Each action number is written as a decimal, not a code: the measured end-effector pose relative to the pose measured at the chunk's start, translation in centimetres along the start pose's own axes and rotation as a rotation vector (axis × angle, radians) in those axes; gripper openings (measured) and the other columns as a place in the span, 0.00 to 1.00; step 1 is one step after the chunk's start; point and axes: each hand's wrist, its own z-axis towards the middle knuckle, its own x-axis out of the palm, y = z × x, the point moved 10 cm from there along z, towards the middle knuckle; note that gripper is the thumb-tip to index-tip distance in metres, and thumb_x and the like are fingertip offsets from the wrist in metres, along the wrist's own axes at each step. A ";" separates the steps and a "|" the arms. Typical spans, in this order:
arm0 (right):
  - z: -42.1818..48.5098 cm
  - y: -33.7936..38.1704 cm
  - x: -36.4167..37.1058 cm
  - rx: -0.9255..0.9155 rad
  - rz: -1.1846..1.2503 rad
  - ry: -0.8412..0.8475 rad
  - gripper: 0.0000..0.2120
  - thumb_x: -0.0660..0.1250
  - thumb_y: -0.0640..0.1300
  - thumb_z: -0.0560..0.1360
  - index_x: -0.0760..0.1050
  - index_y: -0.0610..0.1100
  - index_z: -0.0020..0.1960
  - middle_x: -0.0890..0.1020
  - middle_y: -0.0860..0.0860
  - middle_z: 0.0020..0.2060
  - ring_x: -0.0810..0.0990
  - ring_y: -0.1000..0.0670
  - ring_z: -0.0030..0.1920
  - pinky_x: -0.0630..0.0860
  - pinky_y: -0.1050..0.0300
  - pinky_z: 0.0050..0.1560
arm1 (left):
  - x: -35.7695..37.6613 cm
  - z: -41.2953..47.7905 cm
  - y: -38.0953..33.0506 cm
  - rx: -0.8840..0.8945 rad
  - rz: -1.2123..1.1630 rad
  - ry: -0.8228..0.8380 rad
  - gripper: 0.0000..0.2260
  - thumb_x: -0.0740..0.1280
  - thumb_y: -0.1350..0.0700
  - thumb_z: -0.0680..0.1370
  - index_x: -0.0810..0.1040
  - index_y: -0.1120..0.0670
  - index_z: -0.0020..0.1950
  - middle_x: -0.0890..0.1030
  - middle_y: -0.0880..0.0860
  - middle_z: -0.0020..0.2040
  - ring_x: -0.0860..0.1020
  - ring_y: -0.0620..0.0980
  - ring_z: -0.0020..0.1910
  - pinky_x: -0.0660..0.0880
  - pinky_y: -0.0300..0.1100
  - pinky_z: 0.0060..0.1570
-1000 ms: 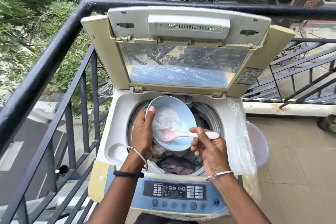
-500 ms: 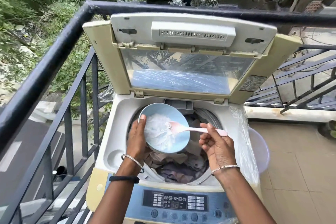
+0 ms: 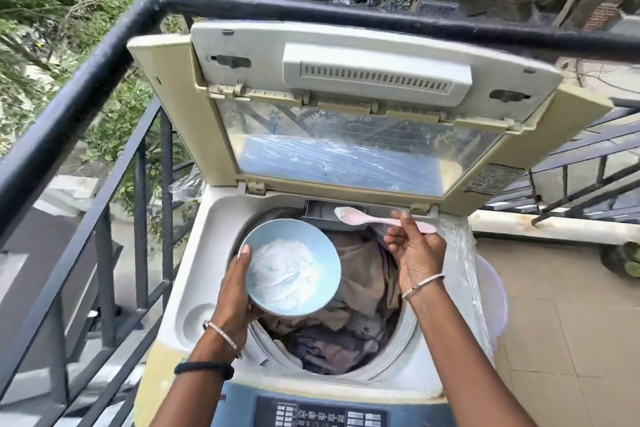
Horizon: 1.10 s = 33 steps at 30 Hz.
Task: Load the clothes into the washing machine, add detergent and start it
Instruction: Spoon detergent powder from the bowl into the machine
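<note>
Change: half a second ago the spoon [image 3: 375, 218] was dipped in the powder; now it is up and out of the bowl [image 3: 265, 236] and has swung to upper centre-right of the frame. Its scoop end sits over the grey dispenser tray [image 3: 317, 211] at the back edge of the tub, just under the raised lid [image 3: 346, 156]. A bit of white shows on the scoop, probably detergent, but it is too small to be sure. The bowl has dropped lower and to the left and now faces up more squarely.

Meaning: the clothes [image 3: 360, 291] are already in the drum, so loading looks done. This reads as the detergent step, with one spoonful about to go into the tray or drum. The control panel [image 3: 322, 414] at the bottom edge is untouched, so the start is still to come.

Pose: the left hand [image 3: 235, 291] cups the bowl from below at lower centre, thumb hooked over the near rim, grip closed round it. The bowl is held over the left half of the washing machine [image 3: 207, 253] opening, with the detergent [image 3: 284, 270] heaped inside.

The right hand [image 3: 415, 250] is palm-up at centre right, forearm coming in from lower right. Its grip is a tight pinch on the spoon's handle near the far end, thumb and fingertips closed, with the spoon lying roughly level and pointing left
</note>
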 end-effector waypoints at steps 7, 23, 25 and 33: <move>1.9 -0.2 1.3 -0.095 -0.164 0.017 0.08 0.69 0.44 0.77 0.83 0.40 0.45 0.80 0.48 0.25 0.77 0.53 0.24 0.72 0.64 0.24 | -0.2 0.4 -0.1 -0.019 -0.018 0.010 0.24 0.58 0.37 0.78 0.75 0.49 0.65 0.84 0.55 0.56 0.84 0.54 0.49 0.81 0.46 0.35; 3.0 1.5 4.6 -0.215 -0.546 0.394 0.07 0.71 0.41 0.76 0.84 0.39 0.51 0.84 0.38 0.34 0.81 0.47 0.31 0.78 0.60 0.32 | 0.1 0.3 -0.7 -0.042 -0.006 0.024 0.24 0.59 0.36 0.77 0.75 0.49 0.66 0.83 0.55 0.58 0.83 0.57 0.53 0.81 0.49 0.37; 2.8 1.5 4.8 -0.211 -0.574 0.474 0.07 0.71 0.40 0.75 0.84 0.40 0.52 0.85 0.39 0.36 0.82 0.48 0.34 0.80 0.59 0.35 | 0.0 0.1 -0.7 -0.045 0.003 0.017 0.24 0.59 0.36 0.77 0.75 0.49 0.65 0.83 0.55 0.57 0.83 0.57 0.53 0.81 0.48 0.36; 2.2 0.9 4.3 -0.225 -0.649 0.573 0.11 0.72 0.34 0.74 0.85 0.48 0.51 0.86 0.43 0.39 0.81 0.49 0.39 0.80 0.50 0.47 | -0.1 -0.2 -0.8 -0.029 0.009 0.011 0.24 0.58 0.36 0.77 0.75 0.48 0.65 0.83 0.54 0.57 0.83 0.57 0.53 0.81 0.49 0.37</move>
